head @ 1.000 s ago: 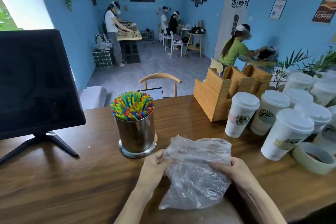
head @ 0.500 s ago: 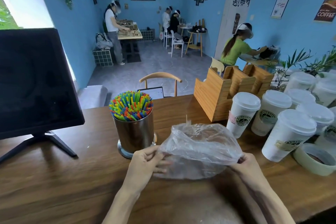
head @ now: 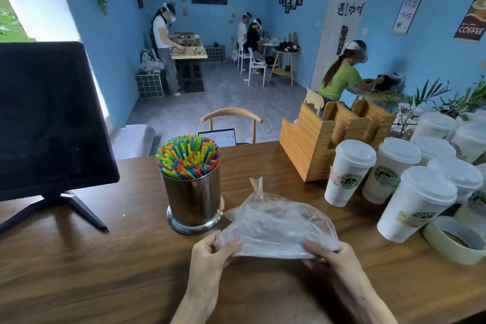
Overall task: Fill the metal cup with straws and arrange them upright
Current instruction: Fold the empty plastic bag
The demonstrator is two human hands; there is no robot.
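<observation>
A shiny metal cup point(head: 192, 202) stands on the wooden counter point(head: 79, 271), packed with upright straws point(head: 188, 156) in several bright colours. Just right of the cup and in front of it, a clear, empty-looking plastic bag point(head: 278, 223) is stretched flat between my hands. My left hand point(head: 210, 258) pinches its near left corner. Its near right corner is pinched by my right hand point(head: 334, 258). A twisted tip of the bag sticks up at its far side.
A black monitor point(head: 50, 118) on a stand fills the left. A wooden holder point(head: 315, 150) sits behind several lidded white paper cups point(head: 349, 171) at the right, with a tape roll point(head: 455, 239) near the edge. People work at tables across the room.
The crumpled bag has been pulled flat and lifted between my hands, which moved apart along its near edge. The cup and straws have stayed put.
</observation>
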